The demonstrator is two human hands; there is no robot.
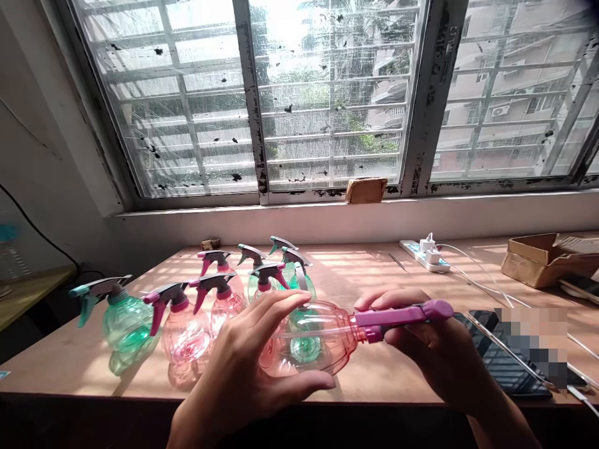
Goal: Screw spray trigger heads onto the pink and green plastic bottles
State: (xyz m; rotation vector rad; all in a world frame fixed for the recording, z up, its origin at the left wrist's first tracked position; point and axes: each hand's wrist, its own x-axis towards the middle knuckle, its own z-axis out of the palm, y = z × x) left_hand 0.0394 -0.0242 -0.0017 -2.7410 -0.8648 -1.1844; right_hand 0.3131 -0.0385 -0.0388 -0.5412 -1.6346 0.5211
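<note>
I hold a clear pink spray bottle (322, 340) sideways over the near edge of the wooden table (365, 265). My left hand (243, 368) wraps round its round body, fingers curled over the top. My right hand (421, 340) grips the purple-pink trigger head (405, 313) at the bottle's neck, which points to the right. Just behind my left hand stand several more spray bottles: a green one (126, 324) at the far left, pink ones (187, 333) beside it and green ones (292, 274) further back, all upright with grey trigger heads.
Two dark phones or tablets (503, 358) lie flat at my right. A white power strip (425, 254) with chargers and cables sits near the window sill. A cardboard box (538, 259) stands at the far right. A barred window runs along the back.
</note>
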